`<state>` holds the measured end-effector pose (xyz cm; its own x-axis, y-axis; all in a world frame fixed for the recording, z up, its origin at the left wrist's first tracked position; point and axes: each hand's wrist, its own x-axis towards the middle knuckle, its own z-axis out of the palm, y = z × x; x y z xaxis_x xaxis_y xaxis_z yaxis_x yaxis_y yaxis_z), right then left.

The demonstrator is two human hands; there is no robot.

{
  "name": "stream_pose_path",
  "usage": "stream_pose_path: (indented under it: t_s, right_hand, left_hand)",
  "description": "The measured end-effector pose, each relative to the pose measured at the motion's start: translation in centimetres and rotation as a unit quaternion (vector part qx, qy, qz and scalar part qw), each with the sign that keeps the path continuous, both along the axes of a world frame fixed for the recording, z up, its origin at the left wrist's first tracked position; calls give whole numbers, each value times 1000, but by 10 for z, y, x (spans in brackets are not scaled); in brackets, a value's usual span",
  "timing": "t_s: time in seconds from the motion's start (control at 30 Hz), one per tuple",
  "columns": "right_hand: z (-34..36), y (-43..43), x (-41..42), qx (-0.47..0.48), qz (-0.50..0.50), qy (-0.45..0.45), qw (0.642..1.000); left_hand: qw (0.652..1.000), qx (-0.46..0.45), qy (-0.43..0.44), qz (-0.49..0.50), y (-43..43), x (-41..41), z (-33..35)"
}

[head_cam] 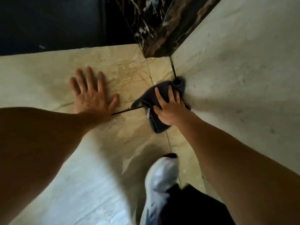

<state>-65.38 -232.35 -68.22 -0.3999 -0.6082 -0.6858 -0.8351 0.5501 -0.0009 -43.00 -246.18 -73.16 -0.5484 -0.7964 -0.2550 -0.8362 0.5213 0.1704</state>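
Both hands are lying open: left hand (92, 96) bracing, right hand (168, 109) pressing the cloth (146, 96), best pushing firmly along the wall (235, 70)

Beige marble floor (129, 73), dark-jointed: grey cloth (164, 93) crumpled at the right edge, left hand (92, 99) flat near it, white shoe (160, 176) nearer.

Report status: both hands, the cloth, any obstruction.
Left hand flat on the floor tile, fingers spread. Right hand pressing the dark cloth down at the wall base. Nothing blocking; white shoe sits behind the cloth.
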Motion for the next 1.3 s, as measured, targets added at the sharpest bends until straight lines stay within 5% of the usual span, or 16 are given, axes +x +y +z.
stream_pose_path:
  t_s: [0.6, 0.87, 0.97, 1.17, 1.3]
  right_hand:
    - [-24, -74, 19, -47, 90, 31, 994]
    - [3, 18, 25, 20, 164, -12, 986]
    - [-8, 29, 27, -13, 141, -3, 990]
    - [-31, -81, 2, -115, 50, 33, 992]
    - [-25, -36, 15, -174, 77, 71, 979]
  left_hand:
    - [997, 23, 65, 19, -3, 4, 2]
    - [996, 48, 71, 24, -3, 5, 14]
    - [996, 44, 79, 27, -3, 4, 11]
    - [996, 27, 84, 29, -2, 5, 6]
    - [995, 24, 90, 19, 0, 5, 7]
